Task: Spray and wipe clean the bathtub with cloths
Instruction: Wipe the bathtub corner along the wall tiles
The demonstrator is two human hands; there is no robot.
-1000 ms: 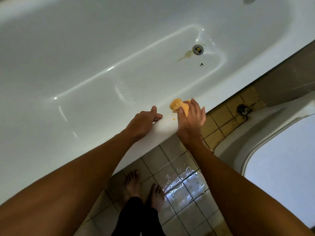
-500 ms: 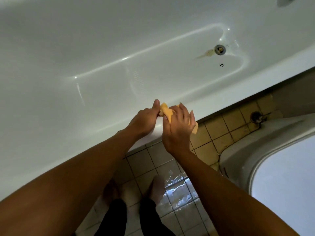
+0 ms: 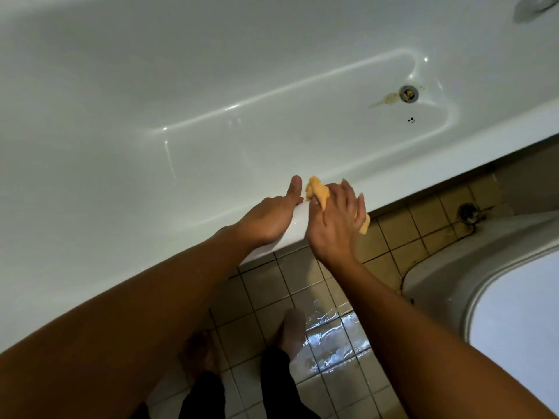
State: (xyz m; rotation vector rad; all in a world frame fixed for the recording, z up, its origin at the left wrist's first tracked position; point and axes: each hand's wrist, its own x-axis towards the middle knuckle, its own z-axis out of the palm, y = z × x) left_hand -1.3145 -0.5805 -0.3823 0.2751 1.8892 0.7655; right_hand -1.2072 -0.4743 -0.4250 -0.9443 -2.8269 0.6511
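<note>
A white bathtub [image 3: 181, 122] fills the upper part of the view, with its drain [image 3: 408, 93] at the right and a brownish stain beside it. My right hand [image 3: 335, 225] presses a yellow cloth [image 3: 317, 192] against the tub's near rim [image 3: 399, 192]; the cloth sticks out above and below my fingers. My left hand [image 3: 272, 216] rests on the same rim just left of the cloth, thumb pointing up, fingers hidden over the outer side.
Beige floor tiles [image 3: 266, 288] lie below the rim, with a wet shiny patch [image 3: 332, 337]. My bare feet [image 3: 290, 331] stand on them. A white fixture [image 3: 453, 273] curves in at the right, and a floor drain [image 3: 467, 211] sits near it.
My right hand slid the cloth leftward along the rim until it sat beside my left hand. The camera view shifted, so the tub drain appears further right.
</note>
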